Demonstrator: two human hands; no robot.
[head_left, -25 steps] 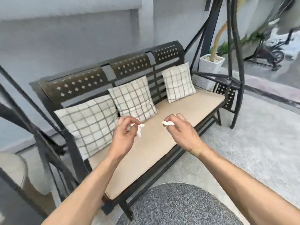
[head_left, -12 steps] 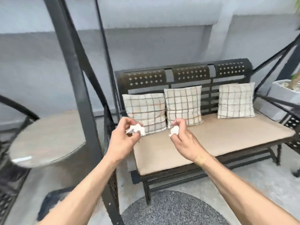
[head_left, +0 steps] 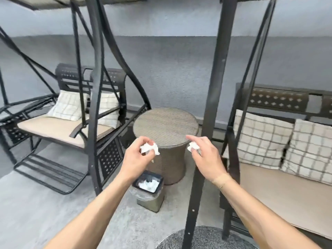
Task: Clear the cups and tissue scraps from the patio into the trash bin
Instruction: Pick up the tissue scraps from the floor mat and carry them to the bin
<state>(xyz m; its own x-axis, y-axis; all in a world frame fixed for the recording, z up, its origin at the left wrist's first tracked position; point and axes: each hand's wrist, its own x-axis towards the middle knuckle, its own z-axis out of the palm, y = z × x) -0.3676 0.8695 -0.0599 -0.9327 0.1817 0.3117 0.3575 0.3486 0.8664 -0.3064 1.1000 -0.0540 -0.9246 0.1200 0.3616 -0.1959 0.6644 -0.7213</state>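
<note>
A tissue scrap (head_left: 149,148) was pinched in the left hand (head_left: 136,159), another scrap (head_left: 193,146) in the right hand (head_left: 207,158); hands held apart. Trash bin (head_left: 150,196) w/ white scraps inside was seen just below left hand. Wicker side table (head_left: 166,126) stood behind both; swing post (head_left: 213,108) rose btwn right hand & cushioned bench (head_left: 280,193).

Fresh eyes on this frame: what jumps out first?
Two bare hands at centre, each pinching a crumpled white tissue scrap: the left hand holds one, the right hand another. Just below the left hand stands the lined trash bin, white scraps already inside, on the floor against the round wicker table.
</note>
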